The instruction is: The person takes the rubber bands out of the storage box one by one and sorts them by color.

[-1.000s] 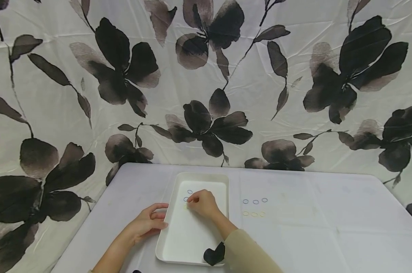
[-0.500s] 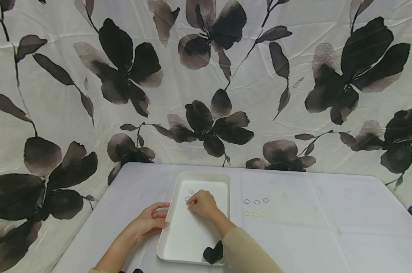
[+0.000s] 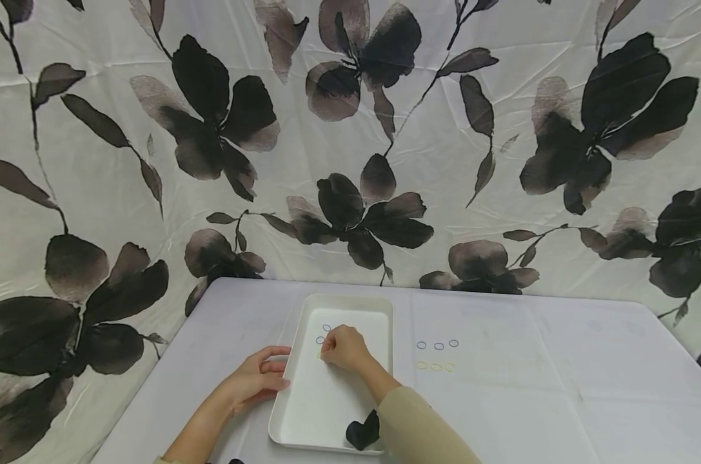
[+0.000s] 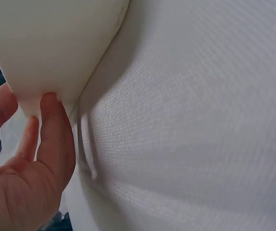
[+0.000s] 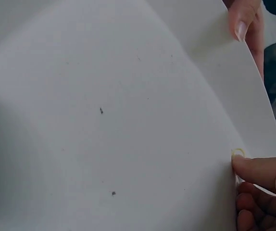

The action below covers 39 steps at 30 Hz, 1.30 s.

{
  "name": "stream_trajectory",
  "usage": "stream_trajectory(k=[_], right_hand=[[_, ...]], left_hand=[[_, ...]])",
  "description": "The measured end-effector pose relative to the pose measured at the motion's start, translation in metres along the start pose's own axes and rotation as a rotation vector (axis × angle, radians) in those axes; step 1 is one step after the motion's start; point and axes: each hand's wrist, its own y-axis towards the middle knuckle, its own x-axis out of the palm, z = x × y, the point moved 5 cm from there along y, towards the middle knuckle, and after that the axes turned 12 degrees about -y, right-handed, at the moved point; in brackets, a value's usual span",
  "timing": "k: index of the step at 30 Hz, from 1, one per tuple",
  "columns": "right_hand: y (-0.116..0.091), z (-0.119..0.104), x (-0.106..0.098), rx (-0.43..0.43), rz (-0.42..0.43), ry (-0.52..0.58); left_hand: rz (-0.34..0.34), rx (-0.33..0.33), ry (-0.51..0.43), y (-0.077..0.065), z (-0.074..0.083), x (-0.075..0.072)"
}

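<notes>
Yellow ring (image 5: 238, 149) at right grip's (image 3: 347, 348) fingertips (image 5: 239, 162)

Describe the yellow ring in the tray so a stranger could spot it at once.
On the table, find the white tray, then the right hand over it. The yellow ring sits against that hand's thumb. It is the only yellow one visible in the tray: the two blue rings lie just beyond it, and three yellow rings lie outside.

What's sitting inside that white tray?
In the white tray: two blue rings, plus a yellow ring touched by the right hand. That hand, the sleeve and a black object cover parts, hiding anything beneath.
</notes>
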Motion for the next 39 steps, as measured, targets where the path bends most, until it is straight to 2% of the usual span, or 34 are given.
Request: stream_trajectory(k=[7,12,28,39], right_hand=[[-0.001,0.001,-0.001,0.018,-0.017,0.032],[-0.001,0.005,-0.008,0.032,0.007,0.056],[-0.006,0.015,-0.023,0.148,-0.066,0.275],[-0.009,0.023,-0.029,0.128,-0.088,0.345]], left_hand=[[-0.012,0.004,0.001,-0.002,0.001,0.0],[-0.002,0.009,-0.001,-0.001,0.0,0.0],[0.019,-0.001,0.026,0.0,-0.002,-0.001],[0.006,0.001,0.009,-0.001,0.0,0.001]])
